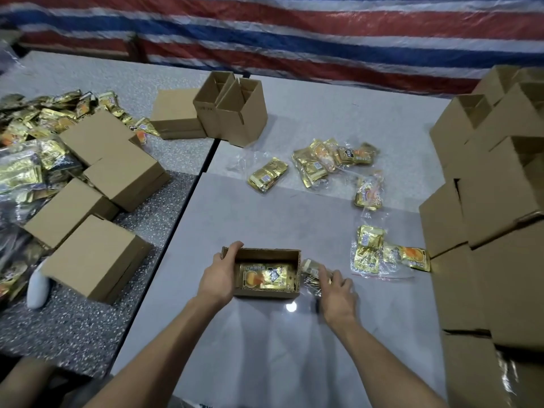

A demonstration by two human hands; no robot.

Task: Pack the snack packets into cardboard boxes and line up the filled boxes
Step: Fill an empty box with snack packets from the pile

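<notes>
Cardboard noted across the whole workplace. Found near the front of the grey table (265,343): one small open box (266,293), opening facing straight up, long axis running left to right across the view. Seen lying flat inside: one gold snack packet (263,276), printed face up, long axis parallel to that of the box.

Observed at the box's left end: left hand (219,278), fingers curled over the far left corner, gripping the wall. Observed just right of the box: right hand (338,293), fingers curled round a second packet (310,267), blurred, just beside the box's right wall. Cannot tell which way that packet points.

Recorded further back on the same table: loose packets (332,160) in clear bags, well apart from the open box. Recorded at the far edge: two empty boxes (232,113) standing upright, touching each other. Recorded on the speckled table (73,328) to the left: closed boxes (94,257) in a rough diagonal row, beside a heap of packets (38,119). Recorded on the right: stacked boxes (500,201). Behind everything: red, white and blue striped sheet (294,30).
</notes>
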